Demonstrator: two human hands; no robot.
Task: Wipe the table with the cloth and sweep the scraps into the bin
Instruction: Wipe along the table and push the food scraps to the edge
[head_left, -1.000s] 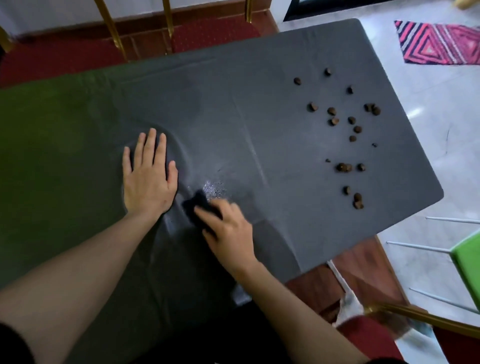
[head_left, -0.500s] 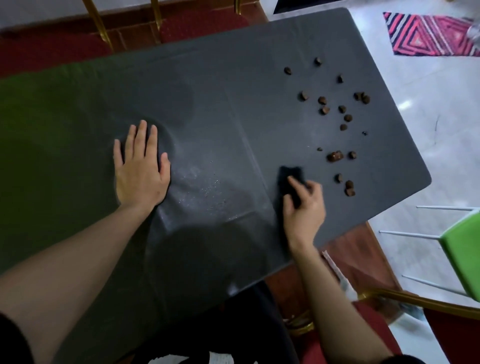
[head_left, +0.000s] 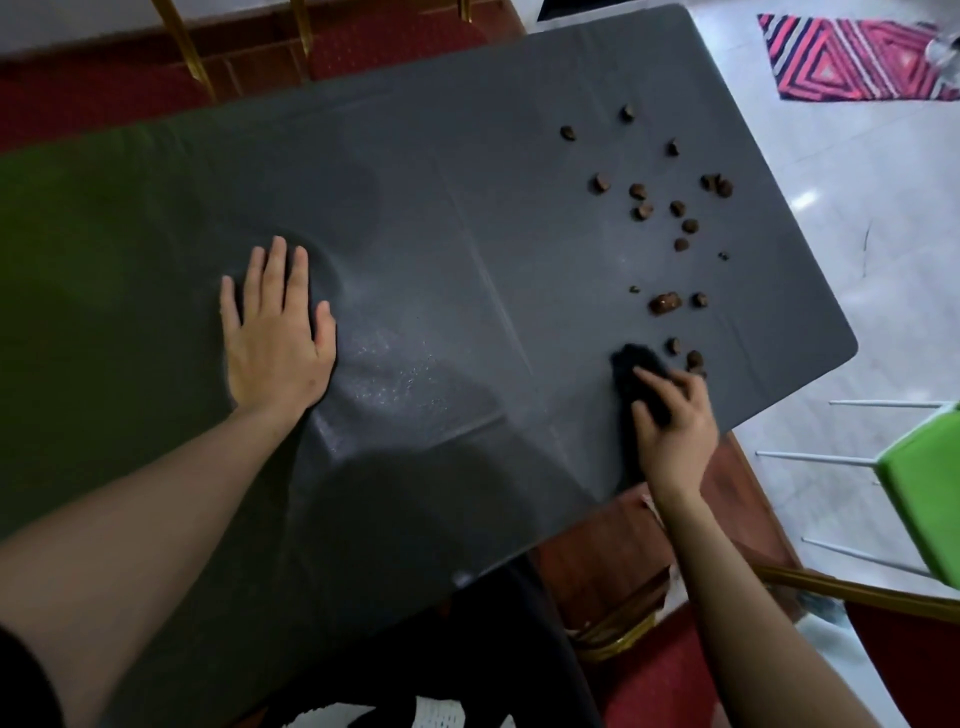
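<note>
Cloth (head_left: 636, 371), dark and crumpled, on the smooth grey bench (head_left: 441, 218).
Right hand (head_left: 672, 421) grips it beside round brown scraps (head_left: 665, 303); left hand (head_left: 278, 332) presses flat, fingers spread.

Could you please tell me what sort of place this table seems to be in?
Probably a dining or function room: a covered table, gold-framed chairs with red seats, a pale polished floor with a patterned mat.

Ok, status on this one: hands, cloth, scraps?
Left hand flat on table. Right hand grips cloth beside nearest scraps. No bin in view.
</note>
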